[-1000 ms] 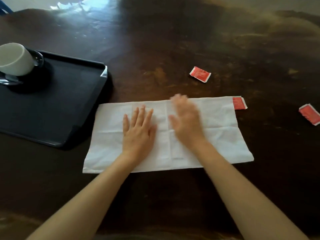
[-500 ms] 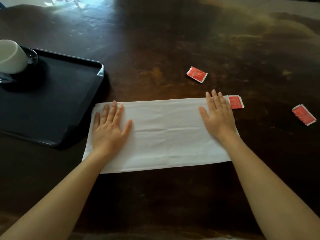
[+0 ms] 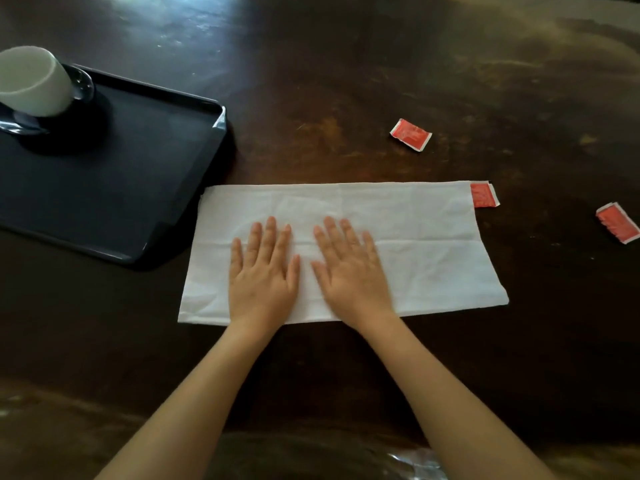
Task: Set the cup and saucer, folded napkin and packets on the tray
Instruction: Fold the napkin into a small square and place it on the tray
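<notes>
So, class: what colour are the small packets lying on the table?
Red with white edges, seen in the head view: packets and.

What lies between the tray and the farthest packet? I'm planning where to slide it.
Head view: bare dark table only between the tray and the far packet; the napkin lies nearer.

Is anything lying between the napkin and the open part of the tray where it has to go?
Nothing visible. The napkin lies flat on the table, its left end beside the tray. The tray's near half is bare; the cup sits at its far left corner. Both hands rest flat on the napkin.
</notes>
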Demonstrator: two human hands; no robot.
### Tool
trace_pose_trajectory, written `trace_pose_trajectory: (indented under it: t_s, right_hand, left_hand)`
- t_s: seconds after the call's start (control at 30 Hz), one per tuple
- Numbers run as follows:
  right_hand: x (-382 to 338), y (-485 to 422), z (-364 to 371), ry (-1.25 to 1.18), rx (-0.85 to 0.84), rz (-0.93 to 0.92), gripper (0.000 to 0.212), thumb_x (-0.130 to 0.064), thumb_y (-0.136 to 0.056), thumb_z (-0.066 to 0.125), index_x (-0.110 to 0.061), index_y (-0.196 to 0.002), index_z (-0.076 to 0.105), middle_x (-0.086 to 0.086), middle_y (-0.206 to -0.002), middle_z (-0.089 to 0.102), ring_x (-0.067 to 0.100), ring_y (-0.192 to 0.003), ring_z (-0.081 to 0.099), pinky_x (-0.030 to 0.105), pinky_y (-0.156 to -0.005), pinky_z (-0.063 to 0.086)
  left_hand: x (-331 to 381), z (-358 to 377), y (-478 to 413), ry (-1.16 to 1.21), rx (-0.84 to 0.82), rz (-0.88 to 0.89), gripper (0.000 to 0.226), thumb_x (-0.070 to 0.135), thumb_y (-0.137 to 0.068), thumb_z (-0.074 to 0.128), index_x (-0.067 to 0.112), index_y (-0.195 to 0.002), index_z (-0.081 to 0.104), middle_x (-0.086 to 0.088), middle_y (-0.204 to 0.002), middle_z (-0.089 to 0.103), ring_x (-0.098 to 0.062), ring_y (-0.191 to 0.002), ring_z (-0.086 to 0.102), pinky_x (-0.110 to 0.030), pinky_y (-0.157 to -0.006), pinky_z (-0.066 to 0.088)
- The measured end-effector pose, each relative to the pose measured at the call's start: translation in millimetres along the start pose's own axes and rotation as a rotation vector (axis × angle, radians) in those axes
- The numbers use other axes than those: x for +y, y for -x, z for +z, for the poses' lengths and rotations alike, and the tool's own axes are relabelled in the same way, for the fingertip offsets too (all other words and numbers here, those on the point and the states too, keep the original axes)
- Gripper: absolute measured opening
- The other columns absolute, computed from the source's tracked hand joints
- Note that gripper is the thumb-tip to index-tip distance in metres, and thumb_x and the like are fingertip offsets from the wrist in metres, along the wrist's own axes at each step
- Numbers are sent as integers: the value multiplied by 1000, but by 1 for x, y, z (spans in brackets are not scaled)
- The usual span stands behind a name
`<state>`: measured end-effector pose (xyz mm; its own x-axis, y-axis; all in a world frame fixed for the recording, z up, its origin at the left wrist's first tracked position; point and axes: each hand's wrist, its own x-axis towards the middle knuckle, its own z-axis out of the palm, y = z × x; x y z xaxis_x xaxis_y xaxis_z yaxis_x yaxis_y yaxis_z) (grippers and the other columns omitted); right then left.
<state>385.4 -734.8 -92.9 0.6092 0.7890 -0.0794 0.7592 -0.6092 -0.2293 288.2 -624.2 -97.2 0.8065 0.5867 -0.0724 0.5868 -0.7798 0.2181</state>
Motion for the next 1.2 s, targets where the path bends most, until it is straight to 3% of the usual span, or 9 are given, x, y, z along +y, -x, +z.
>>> trace_pose_trajectory:
  t_s: [0.1,0.27,0.63,0.7,0.8,0.9,1.0,1.07,1.2]
  right_hand:
    - [43,13,-8,63,8,145,63,-55,-90,8,-31,-146,-7,-9,-154,-15,14,-143,-14,40,-117,-6]
    - [101,43,-24,87,-6,309,70,-58,-86,2,-25,-148,-1,-1,-158,-4,16,-144,-8,36,-118,-2]
    - [72,108,-11,37,-70,199,65,-55,-94,7,-21,-148,4,3,-157,0,18,-144,-6,36,-115,-3]
    - [76,115,-16,-62,-86,121,67,-54,-93,20,-22,-148,2,0,-157,-2,13,-144,-11,32,-116,-7]
    - [88,134,-34,-123,-162,-5,73,-53,-88,35,-25,-148,5,-8,-156,-2,7,-143,-10,25,-116,-9]
    - [96,160,-46,72,-168,-113,68,-47,-84,52,-20,-143,33,-4,-150,29,15,-139,21,34,-114,11]
    - [106,171,-49,177,-74,-110,61,-15,-68,78,-9,-124,57,9,-127,58,24,-118,55,35,-101,38]
    - [110,169,-51,204,7,-59,60,0,-57,82,-4,-114,63,12,-113,66,26,-105,64,33,-92,48]
    - [110,158,-53,126,101,-26,43,5,-57,81,-2,-98,67,13,-94,68,29,-87,66,36,-75,57]
  left_hand:
    - [-32,-9,-3,-40,0,-23,68,57,-86,1,28,-147,-4,8,-154,-13,-11,-144,-12,-38,-118,-8]
    - [-55,-19,-4,-51,-39,10,72,59,-85,1,25,-148,0,4,-157,-5,-11,-144,-11,-34,-119,-6]
    - [-83,-30,75,-33,-101,29,72,60,-91,2,15,-147,11,-3,-156,9,-16,-145,4,-25,-116,-13]
    - [-90,-37,83,13,-134,133,70,59,-92,12,17,-148,12,-2,-157,9,-12,-145,-1,-25,-117,-9]
    - [-110,-50,105,-46,-215,465,63,54,-94,23,17,-146,27,-7,-153,26,-16,-144,13,-29,-119,2]
    - [-133,-62,123,-161,-252,634,53,46,-97,29,13,-134,49,-9,-143,44,-25,-135,37,-34,-118,11]
    - [-153,-65,124,-270,-136,682,40,12,-88,37,3,-122,57,-17,-128,58,-32,-121,53,-32,-117,10]
    - [-154,-65,120,-291,-69,698,50,-3,-72,47,3,-119,59,-17,-123,63,-30,-114,59,-29,-114,23]
    - [-136,-69,114,-269,-37,670,49,-10,-55,72,2,-102,71,-15,-104,72,-29,-97,69,-38,-84,54]
